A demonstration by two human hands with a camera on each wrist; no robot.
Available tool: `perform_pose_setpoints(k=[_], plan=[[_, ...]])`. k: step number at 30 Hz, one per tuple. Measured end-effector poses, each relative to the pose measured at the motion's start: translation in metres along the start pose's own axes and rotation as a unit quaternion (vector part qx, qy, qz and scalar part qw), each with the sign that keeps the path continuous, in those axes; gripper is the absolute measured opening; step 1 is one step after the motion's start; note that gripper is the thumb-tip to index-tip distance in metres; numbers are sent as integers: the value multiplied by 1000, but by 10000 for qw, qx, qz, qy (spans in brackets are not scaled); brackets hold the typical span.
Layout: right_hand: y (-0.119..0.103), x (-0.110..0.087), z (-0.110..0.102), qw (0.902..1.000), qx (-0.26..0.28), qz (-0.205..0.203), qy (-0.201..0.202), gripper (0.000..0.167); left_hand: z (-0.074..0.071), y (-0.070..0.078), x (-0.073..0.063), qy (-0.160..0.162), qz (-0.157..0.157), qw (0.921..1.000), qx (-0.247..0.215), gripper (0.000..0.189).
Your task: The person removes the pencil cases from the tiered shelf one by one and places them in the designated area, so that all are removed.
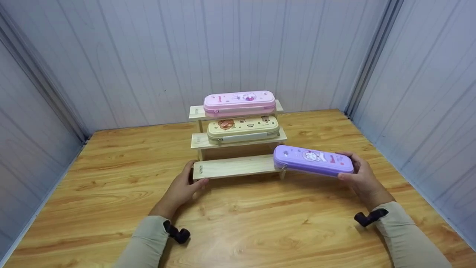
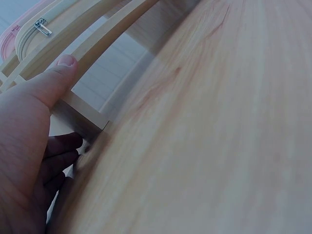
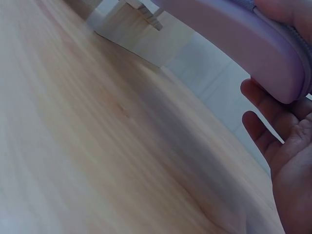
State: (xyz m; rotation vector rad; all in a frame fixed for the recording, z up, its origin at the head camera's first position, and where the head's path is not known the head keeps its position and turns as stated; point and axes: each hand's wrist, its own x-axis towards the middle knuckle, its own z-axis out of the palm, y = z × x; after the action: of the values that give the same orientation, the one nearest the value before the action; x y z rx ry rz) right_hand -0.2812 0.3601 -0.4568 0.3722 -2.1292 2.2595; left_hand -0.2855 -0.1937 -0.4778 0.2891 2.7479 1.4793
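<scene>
My right hand (image 1: 362, 176) grips the right end of a purple zip pencil case (image 1: 314, 160) with a bunny print. The case's left end overlaps the right end of the lowest shelf of a wooden three-step rack (image 1: 238, 167) in the head view. In the right wrist view the purple case (image 3: 243, 44) is raised above the table, fingers under its end. My left hand (image 1: 184, 186) holds the left end of that lowest shelf, thumb on the front edge. A yellow pencil case (image 1: 243, 130) lies on the middle shelf and a pink pencil case (image 1: 240, 103) on the top one.
The rack stands on a wood-grain table (image 1: 260, 223) near its back edge. Pale panelled walls (image 1: 238, 44) enclose the table at the back and both sides. A black wrist camera mount (image 1: 176, 232) sits on each sleeve.
</scene>
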Motion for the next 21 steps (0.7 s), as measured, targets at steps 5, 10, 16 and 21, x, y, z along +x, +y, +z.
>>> perform_pose_setpoints(k=[5, 10, 16, 21], plan=[[1, 0, -7, 9999, 150, 22, 49, 65, 0, -1, 1, 1, -37, 9999, 97, 93], [2, 0, -10, 9997, 168, -113, 107, 64, -1, -1, 1, 15, -42, 10000, 53, 91], [2, 0, -13, 9995, 66, -247, 178, 62, -1, 0, 1, -1, -121, 9998, 140, 95], [5, 3, -14, 9982, 4, -530, 288, 62, 0, -1, 2, -19, -42, 10000, 77, 96]])
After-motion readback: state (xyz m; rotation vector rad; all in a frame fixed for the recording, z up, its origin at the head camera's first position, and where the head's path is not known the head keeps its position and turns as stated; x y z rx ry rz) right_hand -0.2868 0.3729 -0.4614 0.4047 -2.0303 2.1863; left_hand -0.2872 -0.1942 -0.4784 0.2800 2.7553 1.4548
